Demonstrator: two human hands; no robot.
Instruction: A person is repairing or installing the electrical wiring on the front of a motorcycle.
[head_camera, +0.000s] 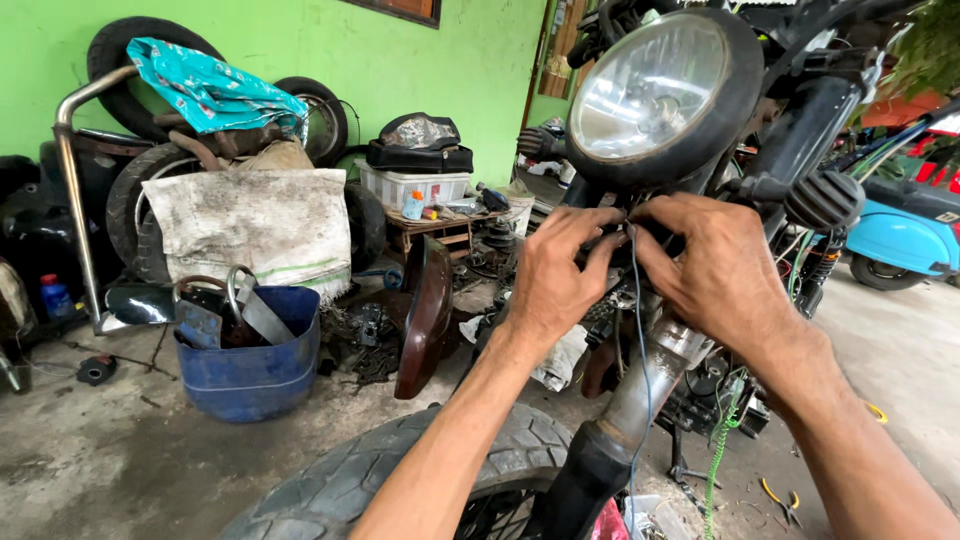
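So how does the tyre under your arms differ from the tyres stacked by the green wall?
The front tyre sits on the motorcycle below the left hand and right hand, its chunky tread plain. The stacked tyres lean loose against the wall, partly hidden by a dirty white sack and teal cloth. All are black rubber.

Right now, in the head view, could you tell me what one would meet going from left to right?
Small blue bottle → blue tub → brown fender panel → left hand → right hand → light blue scooter.
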